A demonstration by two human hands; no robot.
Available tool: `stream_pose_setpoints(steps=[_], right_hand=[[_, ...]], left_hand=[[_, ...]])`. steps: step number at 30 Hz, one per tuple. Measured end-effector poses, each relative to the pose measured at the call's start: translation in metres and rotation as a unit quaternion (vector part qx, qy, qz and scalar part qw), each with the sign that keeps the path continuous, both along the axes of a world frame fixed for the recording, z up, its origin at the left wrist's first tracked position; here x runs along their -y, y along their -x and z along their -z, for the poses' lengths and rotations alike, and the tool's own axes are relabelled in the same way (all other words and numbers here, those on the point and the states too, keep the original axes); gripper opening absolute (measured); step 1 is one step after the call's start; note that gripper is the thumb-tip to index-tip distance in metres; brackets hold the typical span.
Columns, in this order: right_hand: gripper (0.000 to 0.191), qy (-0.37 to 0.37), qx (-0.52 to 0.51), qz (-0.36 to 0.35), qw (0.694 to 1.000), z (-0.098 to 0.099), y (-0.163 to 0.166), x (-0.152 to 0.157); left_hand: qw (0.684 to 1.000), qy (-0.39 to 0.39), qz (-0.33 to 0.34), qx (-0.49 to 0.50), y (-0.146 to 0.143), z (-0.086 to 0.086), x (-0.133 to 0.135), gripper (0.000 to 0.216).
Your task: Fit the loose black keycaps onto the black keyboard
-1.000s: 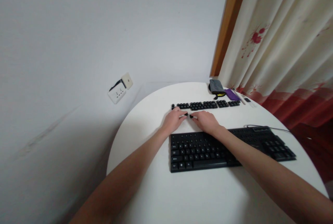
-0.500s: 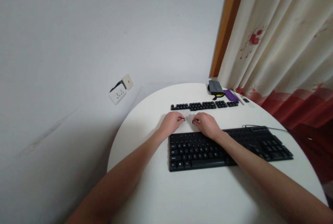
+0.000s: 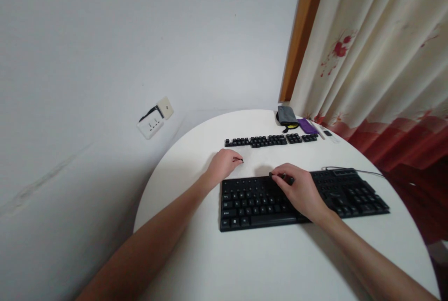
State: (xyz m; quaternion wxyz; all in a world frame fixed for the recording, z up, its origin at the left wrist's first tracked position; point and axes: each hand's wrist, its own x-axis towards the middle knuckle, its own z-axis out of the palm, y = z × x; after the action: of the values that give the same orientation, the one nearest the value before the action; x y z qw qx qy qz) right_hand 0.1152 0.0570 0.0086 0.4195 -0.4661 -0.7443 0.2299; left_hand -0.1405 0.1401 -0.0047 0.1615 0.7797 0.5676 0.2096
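Head view: the round white table [image 3: 259,259] fills the near ground, and the long black plastic keyboard [image 3: 241,208] lies across its middle, with its right end toward the table's right edge. The right hand [image 3: 301,192] is over the keyboard, thumb and fingers pinched on a small black plastic keycap [image 3: 270,175] at the keyboard's far edge; half a second ago this hand was farther from the table's near edge, its fingertips beyond the keyboard and near the left hand. Whether the keycap touches the keyboard cannot be told.

The left hand [image 3: 221,165] has stayed beyond the keyboard's far left corner, fingertips closed on a second black keycap [image 3: 242,161], of which little shows. The hands are now wider apart.

Toward the table's far edge, the long row of loose black keycaps [image 3: 269,141] lies as before. Past its right end, near the table's far right edge, sit a folded grey fabric pouch [image 3: 287,115] and a flat purple cloth [image 3: 307,126], both unmoved.
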Motion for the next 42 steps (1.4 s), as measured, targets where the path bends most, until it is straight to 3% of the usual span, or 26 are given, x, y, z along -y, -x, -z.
stream_pose_setpoints(steps=[11, 42], right_hand=[[0.01, 0.005, -0.009, -0.03, 1.0, -0.001, 0.005, 0.007], [0.011, -0.001, -0.015, -0.042, 0.999, 0.006, 0.007, 0.007]], left_hand=[[0.997, -0.044, 0.025, -0.065, -0.003, -0.001, 0.001, 0.019], [0.993, -0.079, 0.021, -0.08, -0.01, 0.001, 0.005, 0.013]])
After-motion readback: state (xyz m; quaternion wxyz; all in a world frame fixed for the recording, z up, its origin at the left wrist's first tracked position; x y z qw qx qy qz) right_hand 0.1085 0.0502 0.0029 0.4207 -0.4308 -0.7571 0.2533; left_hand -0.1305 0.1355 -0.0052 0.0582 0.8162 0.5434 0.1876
